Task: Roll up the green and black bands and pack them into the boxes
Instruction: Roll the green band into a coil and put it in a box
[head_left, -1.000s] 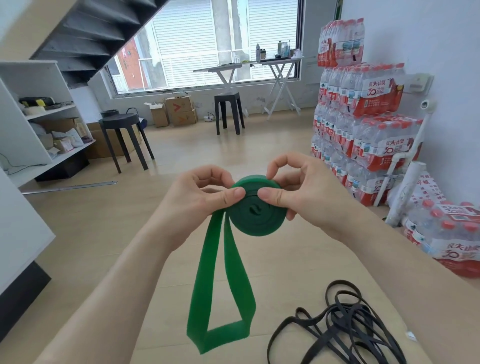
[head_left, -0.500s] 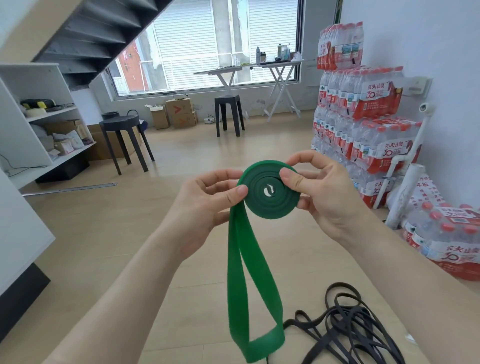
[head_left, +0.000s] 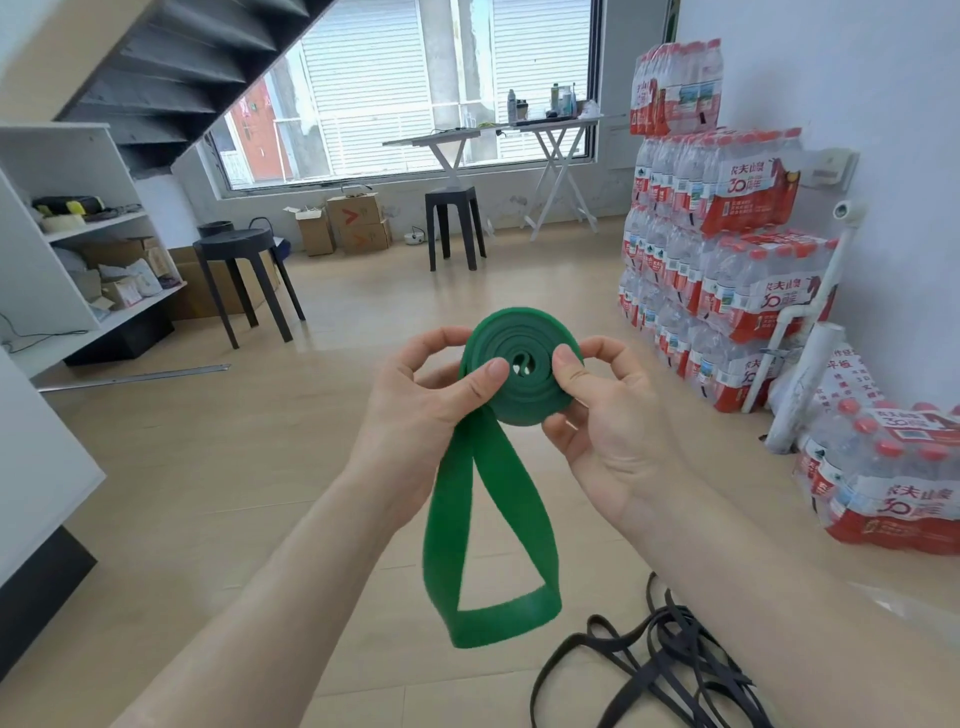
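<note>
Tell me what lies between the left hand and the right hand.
In the head view, the rolled part of the green band lies between the left hand and the right hand; both pinch it, its loose loop hanging below.

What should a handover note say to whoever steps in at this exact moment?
Left hand: pinches the roll of the green band, thumb on its face.
Right hand: pinches the same roll from the other side.
Green band: partly coiled and held in the air; a loop hangs unrolled below the roll.
Black bands: loose tangle on the floor, lower right, nobody touching them.
Done: green roll well under way.
Left: wind in the hanging loop, roll the black bands, pack everything. No packing box shows near the hands.
</note>
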